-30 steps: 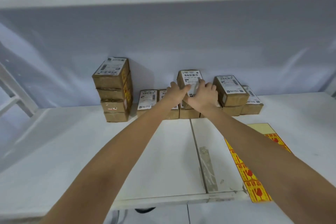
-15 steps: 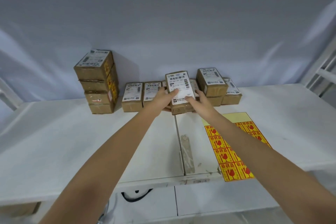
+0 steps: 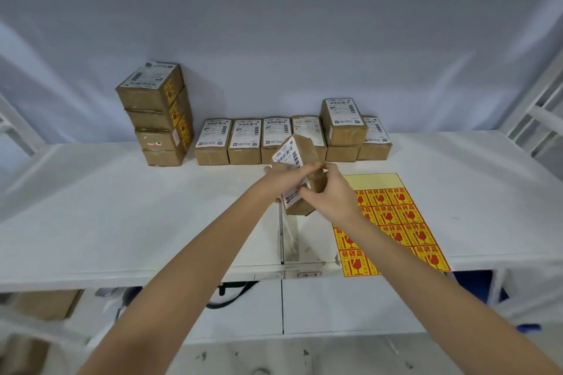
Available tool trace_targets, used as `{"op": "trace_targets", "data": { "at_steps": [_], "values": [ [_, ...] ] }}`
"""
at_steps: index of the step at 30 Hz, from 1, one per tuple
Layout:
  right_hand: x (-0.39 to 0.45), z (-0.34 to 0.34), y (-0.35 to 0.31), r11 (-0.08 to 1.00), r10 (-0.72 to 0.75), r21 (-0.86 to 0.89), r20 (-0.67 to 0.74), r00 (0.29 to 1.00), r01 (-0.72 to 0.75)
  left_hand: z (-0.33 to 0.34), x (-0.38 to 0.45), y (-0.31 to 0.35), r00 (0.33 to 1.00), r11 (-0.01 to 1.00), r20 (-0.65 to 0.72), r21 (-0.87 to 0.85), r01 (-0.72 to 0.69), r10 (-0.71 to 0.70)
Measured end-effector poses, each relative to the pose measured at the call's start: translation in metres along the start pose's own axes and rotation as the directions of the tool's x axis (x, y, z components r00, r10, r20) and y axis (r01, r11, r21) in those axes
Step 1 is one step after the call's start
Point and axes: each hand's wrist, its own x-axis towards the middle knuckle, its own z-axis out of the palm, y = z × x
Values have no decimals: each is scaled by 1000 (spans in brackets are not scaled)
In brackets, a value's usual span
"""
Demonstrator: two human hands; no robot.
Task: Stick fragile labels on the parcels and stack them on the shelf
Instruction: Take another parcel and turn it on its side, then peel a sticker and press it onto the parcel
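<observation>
Lifted since a moment ago, the parcel (image 3: 300, 173) has come off the back row and now tilts on edge above the table (image 3: 122, 222), its white shipping label turned to the left. Both grips are clamped on it: the left hand (image 3: 281, 175) curls across the label face, the right hand (image 3: 330, 192) holds the brown side. Just right lies the sheet of fragile labels (image 3: 396, 216). Behind, the row of parcels (image 3: 243, 141) lines the wall, with a stack of four parcels (image 3: 155, 114) at its left.
</observation>
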Motion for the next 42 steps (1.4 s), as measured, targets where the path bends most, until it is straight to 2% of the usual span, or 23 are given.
{"op": "trace_targets", "data": {
  "at_steps": [6,11,15,20,27,30,32,33,35,36,37,38,41,42],
  "values": [
    [-25,-15,16,990,-104,-88,26,994,106,21,-17,-15,999,983,52,-181,25,-15],
    [-42,-21,34,981,-157,-97,112,981,168,34,-32,-28,998,980,66,-195,30,-17],
    [-50,-18,44,975,-195,-85,123,973,206,43,-38,-34,997,981,75,-193,30,-16],
    [-56,-19,45,966,-212,-114,164,963,232,47,-44,-39,999,972,18,-232,37,-34],
    [-53,-25,56,981,-194,46,293,936,189,46,-42,-41,999,981,17,-184,52,-50],
    [-52,-33,68,980,-186,-13,285,940,198,43,-39,-39,995,996,-99,-85,-10,1],
    [-52,-44,76,979,-178,-58,238,955,197,40,-41,-33,959,990,-248,77,-122,137],
    [-52,-50,80,980,-169,-67,216,962,187,40,-46,-27,918,963,-315,196,-187,243],
    [-51,-61,91,980,-145,-104,185,972,167,42,-55,-13,782,819,-362,484,-307,507],
    [-51,-66,97,981,-125,-127,168,978,147,46,-57,-6,715,716,-321,603,-351,621],
    [-50,-69,102,982,-99,-148,143,985,120,52,-57,0,687,627,-247,680,-380,684],
    [-49,-73,108,981,-78,-170,108,991,96,59,-56,6,705,567,-158,723,-395,691],
    [-47,-81,120,966,-34,-256,19,999,37,73,-46,8,866,533,55,768,-355,497],
    [-48,-84,124,960,-23,-280,15,1000,26,77,-44,3,878,501,87,793,-348,471]
  ]
}}
